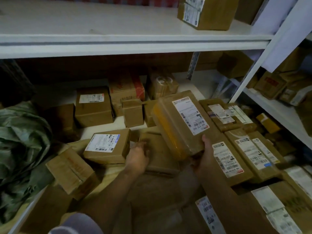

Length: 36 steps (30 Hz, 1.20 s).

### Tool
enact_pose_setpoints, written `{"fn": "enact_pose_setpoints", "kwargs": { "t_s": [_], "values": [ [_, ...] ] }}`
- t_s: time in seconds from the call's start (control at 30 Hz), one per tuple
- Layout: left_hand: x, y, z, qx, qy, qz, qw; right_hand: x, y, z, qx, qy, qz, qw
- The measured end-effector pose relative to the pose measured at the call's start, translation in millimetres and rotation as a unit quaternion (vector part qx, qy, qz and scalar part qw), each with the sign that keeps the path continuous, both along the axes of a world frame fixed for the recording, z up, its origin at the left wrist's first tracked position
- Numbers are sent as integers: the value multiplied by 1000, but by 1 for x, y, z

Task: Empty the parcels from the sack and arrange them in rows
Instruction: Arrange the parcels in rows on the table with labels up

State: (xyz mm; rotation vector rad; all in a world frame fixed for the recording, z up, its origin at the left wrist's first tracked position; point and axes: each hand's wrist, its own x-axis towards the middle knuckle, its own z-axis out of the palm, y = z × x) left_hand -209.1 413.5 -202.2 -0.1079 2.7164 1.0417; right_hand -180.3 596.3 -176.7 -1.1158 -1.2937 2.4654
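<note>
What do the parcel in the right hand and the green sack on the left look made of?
Parcel: brown cardboard, apparently wrapped in glossy clear tape, given the sheen. Green sack: looks like woven plastic, crumpled in stiff folds with a dull shine.

The lower shelf (94, 130) is a white board carrying cardboard parcels. Beyond the left hand (137, 156), a labelled box (93, 107) stands near the back, with smaller plain boxes (133, 113) just beside it. Directly left of that hand lies a flat labelled parcel (108, 146); nearer and further left, a tilted box (70, 171) rests by the crumpled green sack (22, 149). Right of the right hand (205, 159), long labelled parcels (249, 152) lie side by side. The upper shelf (101, 31) carries one labelled box (207, 12).
</note>
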Motion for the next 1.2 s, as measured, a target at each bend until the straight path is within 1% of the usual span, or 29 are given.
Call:
{"fn": "enact_pose_setpoints", "kwargs": {
  "t_s": [0.1, 0.2, 0.23, 0.37, 0.5, 0.57, 0.6, 0.73, 0.83, 0.9, 1.03, 1.1, 1.2],
  "values": [
    [-15, 0, -9, -67, 11, -65, 996, -9, -2, -12, -2, -7, 35, 999],
    [-37, 7, -16, -183, 14, -171, 968, -17, -1, -25, 2, -25, 73, 997],
    [-44, 11, -17, -206, 14, -194, 959, -18, -1, -28, 3, -38, 82, 996],
    [-63, 27, -24, -244, -10, -255, 936, -23, 3, -33, -1, -78, 109, 991],
    [-68, 29, -34, -257, -15, -288, 922, -18, 6, -37, -18, -70, 128, 989],
    [-69, 27, -33, -254, -19, -290, 923, -17, 6, -36, -21, -59, 140, 988],
    [-68, 25, -32, -256, -21, -291, 921, -18, 6, -33, -12, -55, 141, 988],
    [-57, 12, -27, -306, -36, -312, 899, -29, -2, -19, 36, -22, 141, 989],
    [-43, 1, -25, -311, -55, -321, 893, -38, -19, -11, 24, -20, 167, 985],
    [-33, -7, -22, -322, -67, -331, 884, -46, -32, -11, -3, -27, 179, 983],
    [-15, -26, -18, -332, -81, -348, 873, -60, -60, -16, -60, -72, 151, 984],
    [-8, -35, -18, -327, -79, -346, 876, -64, -72, -21, -72, -92, 136, 984],
    [-2, -45, -18, -306, -82, -329, 890, -70, -83, -27, -85, -121, 105, 983]
  ]
}}
